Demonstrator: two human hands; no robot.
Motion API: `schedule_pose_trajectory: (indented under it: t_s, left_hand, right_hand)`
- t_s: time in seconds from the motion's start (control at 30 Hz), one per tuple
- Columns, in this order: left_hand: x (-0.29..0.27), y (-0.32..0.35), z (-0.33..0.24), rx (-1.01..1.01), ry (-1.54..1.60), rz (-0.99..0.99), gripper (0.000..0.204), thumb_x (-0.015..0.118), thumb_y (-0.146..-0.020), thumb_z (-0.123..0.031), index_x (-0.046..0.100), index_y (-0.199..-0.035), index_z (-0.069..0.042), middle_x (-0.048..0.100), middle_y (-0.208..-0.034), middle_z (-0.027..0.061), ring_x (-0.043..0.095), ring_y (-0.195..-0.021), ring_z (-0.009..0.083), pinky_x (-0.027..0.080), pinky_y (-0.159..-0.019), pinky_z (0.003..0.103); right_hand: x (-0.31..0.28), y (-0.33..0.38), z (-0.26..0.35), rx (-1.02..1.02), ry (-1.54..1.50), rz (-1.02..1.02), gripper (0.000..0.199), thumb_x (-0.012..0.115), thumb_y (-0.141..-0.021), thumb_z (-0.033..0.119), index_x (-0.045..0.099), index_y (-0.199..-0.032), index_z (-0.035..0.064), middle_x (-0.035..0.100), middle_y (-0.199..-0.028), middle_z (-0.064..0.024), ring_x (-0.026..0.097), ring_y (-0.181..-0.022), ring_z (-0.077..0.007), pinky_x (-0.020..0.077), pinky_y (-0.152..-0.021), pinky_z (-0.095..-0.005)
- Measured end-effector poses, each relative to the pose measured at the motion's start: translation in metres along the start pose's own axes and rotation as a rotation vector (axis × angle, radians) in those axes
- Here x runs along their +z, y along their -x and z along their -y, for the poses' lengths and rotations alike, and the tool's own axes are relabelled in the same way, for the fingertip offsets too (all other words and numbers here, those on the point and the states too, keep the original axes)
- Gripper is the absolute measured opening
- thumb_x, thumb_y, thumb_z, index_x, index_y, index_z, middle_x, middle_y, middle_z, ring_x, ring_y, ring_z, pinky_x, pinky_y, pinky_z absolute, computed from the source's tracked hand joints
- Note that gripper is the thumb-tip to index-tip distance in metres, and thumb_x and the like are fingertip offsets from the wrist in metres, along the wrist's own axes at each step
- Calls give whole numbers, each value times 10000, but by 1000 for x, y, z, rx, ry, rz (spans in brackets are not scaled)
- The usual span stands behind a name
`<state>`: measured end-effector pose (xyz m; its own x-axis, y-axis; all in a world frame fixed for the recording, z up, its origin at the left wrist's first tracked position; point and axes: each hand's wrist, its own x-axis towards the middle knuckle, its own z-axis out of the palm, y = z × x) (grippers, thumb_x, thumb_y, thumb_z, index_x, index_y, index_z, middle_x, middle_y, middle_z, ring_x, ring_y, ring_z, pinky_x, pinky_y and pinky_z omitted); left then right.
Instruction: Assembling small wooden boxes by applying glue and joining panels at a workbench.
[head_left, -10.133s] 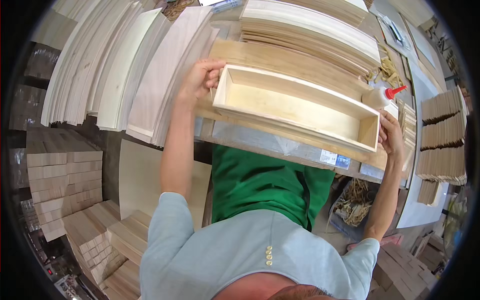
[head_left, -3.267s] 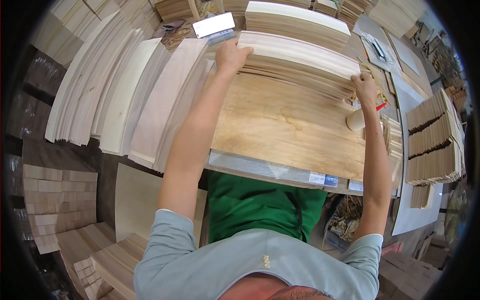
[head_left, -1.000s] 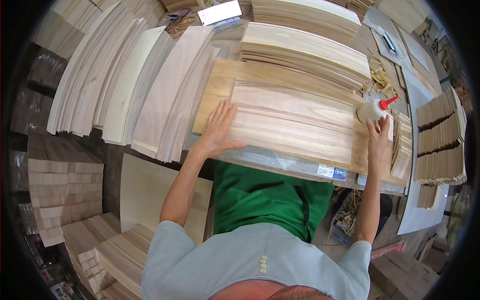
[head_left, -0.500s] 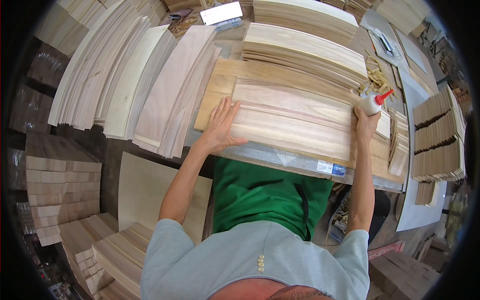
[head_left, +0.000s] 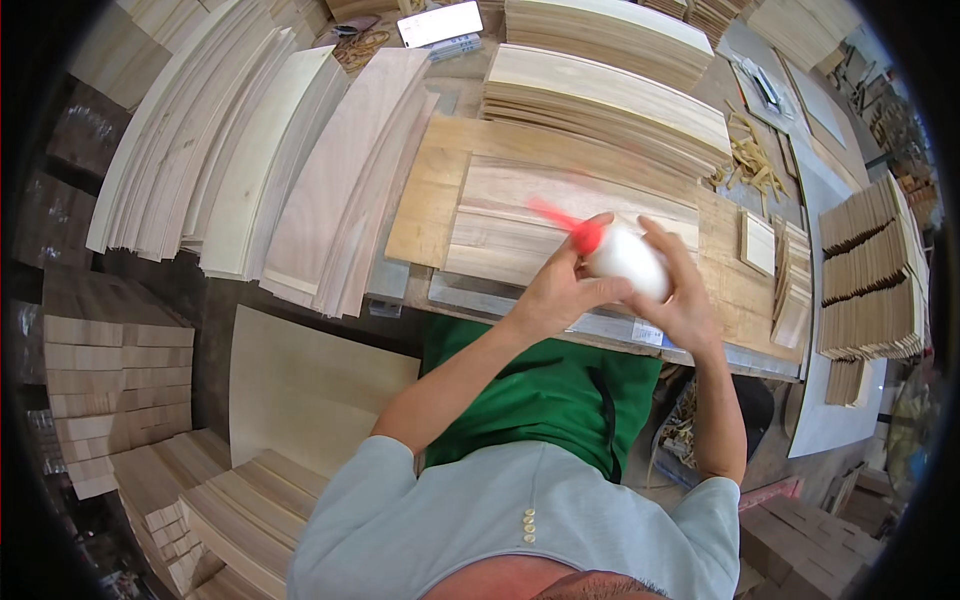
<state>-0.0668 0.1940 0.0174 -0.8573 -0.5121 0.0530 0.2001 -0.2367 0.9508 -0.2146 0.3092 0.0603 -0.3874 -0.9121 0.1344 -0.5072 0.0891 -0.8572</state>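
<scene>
Both my hands are on a white glue bottle (head_left: 630, 263) with a red nozzle, tilted above the middle of the bench and smeared by motion. The bottle's body is in my right hand (head_left: 688, 300), fingers wrapped round its right side. At the red nozzle end, my left hand (head_left: 562, 292) closes its fingers round the neck, its thumb against the body. Beneath them lie pale thin wooden boards (head_left: 500, 215) with lengthwise seams, set on a larger brown wooden board (head_left: 425, 185). My hands partly cover the boards.
Stacks of long thin boards (head_left: 350, 170) stand on the left, with more stacked boards (head_left: 610, 90) at the back. Small wooden pieces (head_left: 757, 242) and curled offcuts (head_left: 755, 160) lie on the right. A phone (head_left: 440, 24) rests at the far side.
My right hand has brought the bottle leftward from the right edge of the boards. My left hand has left the boards' left end and joined it on the bottle.
</scene>
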Motion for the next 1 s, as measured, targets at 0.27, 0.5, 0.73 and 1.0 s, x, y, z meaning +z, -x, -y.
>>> schedule_pose_trajectory:
  t_s: [0.27,0.5,0.73,1.0]
  left_hand:
    - [23,-20,16,45,546,-288,456,708,-832,-232,516,-1174,0,602,-1027,64,558,-996,145,471,-850,282]
    - [-16,-5,8,-29,-718,-55,699,737,-791,-343,436,-1301,29,498,-1263,217,481,-1202,313,394,-1001,419]
    - [-121,12,4,185,-1422,181,946,770,-636,-479,385,-1399,-71,276,-1487,199,211,-1399,347,212,-1129,454]
    - [-132,10,10,158,-1358,187,931,740,-639,-506,399,-1394,-82,266,-1507,163,195,-1411,322,197,-1134,460]
  right_hand:
    - [59,3,-20,6,-1213,-297,833,773,-746,253,313,-1398,15,471,-1321,-113,452,-1234,-264,357,-1051,-396]
    - [64,-3,-39,173,-1405,-378,536,667,-851,238,444,-1284,15,542,-1255,-130,524,-1172,-283,438,-990,-451]
    - [24,-50,-37,89,-1204,-306,461,640,-853,154,456,-1239,-18,563,-1192,-162,554,-1135,-306,481,-948,-545]
    - [59,-121,-34,84,-1045,-183,488,682,-828,153,450,-1230,1,555,-1155,-136,562,-1092,-272,508,-924,-515]
